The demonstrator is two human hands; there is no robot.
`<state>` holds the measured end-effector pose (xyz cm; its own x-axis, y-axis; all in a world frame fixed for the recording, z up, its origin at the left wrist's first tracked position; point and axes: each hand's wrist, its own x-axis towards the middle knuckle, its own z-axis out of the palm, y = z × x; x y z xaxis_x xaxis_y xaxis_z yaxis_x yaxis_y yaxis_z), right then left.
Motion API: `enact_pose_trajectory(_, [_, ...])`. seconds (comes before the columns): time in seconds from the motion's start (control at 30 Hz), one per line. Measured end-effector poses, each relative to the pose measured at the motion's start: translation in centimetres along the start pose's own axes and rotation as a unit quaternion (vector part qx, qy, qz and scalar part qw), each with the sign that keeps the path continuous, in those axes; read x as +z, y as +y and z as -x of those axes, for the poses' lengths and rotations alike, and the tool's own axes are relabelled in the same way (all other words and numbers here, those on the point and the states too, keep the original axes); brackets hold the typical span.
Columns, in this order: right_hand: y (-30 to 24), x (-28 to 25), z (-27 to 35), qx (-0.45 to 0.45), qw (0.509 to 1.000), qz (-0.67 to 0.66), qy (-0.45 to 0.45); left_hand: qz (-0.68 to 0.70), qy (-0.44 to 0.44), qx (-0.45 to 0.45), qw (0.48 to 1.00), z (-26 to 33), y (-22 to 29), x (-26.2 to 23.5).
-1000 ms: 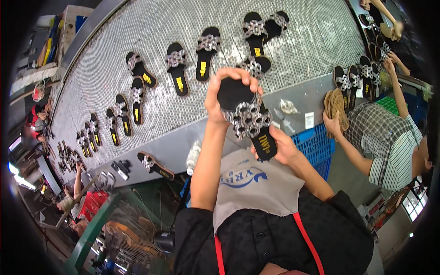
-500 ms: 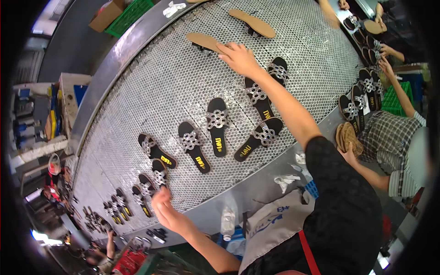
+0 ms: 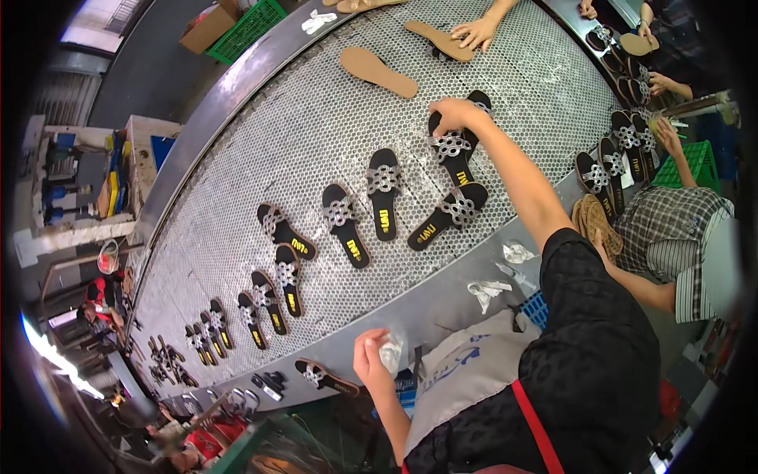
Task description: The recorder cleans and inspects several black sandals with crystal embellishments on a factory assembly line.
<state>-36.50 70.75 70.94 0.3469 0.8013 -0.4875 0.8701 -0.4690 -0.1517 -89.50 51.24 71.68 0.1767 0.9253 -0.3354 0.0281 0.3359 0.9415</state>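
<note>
My right hand (image 3: 459, 117) has its fingers closed at the toe of a black sandal (image 3: 453, 147) with a silvery ring-patterned strap. Part of that toe is hidden by the fingers. Another similar sandal (image 3: 478, 101) lies partly behind the hand. Loosely bent, with no item visible in it, my left hand (image 3: 373, 357) is over the near table edge beside a clear plastic bottle (image 3: 391, 352). A tan-soled sandal (image 3: 379, 73) lies sole up beyond my right hand. Several matching sandals rest face up, among them a middle one (image 3: 384, 201) and a slanted one (image 3: 442, 221).
A co-worker's hand (image 3: 475, 33) touches another sole-up sandal (image 3: 430, 33) at the far side. The perforated metal table (image 3: 316, 142) has a raised rim (image 3: 201, 118). One sandal (image 3: 320, 374) lies on the near ledge. At right, another person holds tan sandals (image 3: 594, 225).
My right hand has left the tan-soled sandal and come nearer, onto the black sandal. My left hand has moved right to beside the bottle. A co-worker's hand has come onto the far sole-up sandal.
</note>
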Motion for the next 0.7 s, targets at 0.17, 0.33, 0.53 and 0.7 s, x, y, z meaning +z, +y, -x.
enact_pose_trajectory(0.17, [-3.1,-2.4,13.2,-0.172,0.946,-0.111,0.252,-0.013,-0.050,0.077,0.996,2.7,1.8,1.0])
enact_pose_trajectory(0.33, [-7.7,0.7,32.0,-0.209,0.871,-0.204,0.395,-0.195,-0.152,0.300,0.921,6.0,5.9,1.6])
enact_pose_trajectory(0.53, [-7.5,10.4,42.2,-0.169,0.746,-0.608,0.211,-0.183,-0.158,0.280,0.929,5.5,6.3,-0.3])
enact_pose_trajectory(0.7, [-11.0,12.8,44.5,-0.157,0.705,-0.689,0.053,0.179,-0.429,-0.077,0.882,7.0,3.9,3.4])
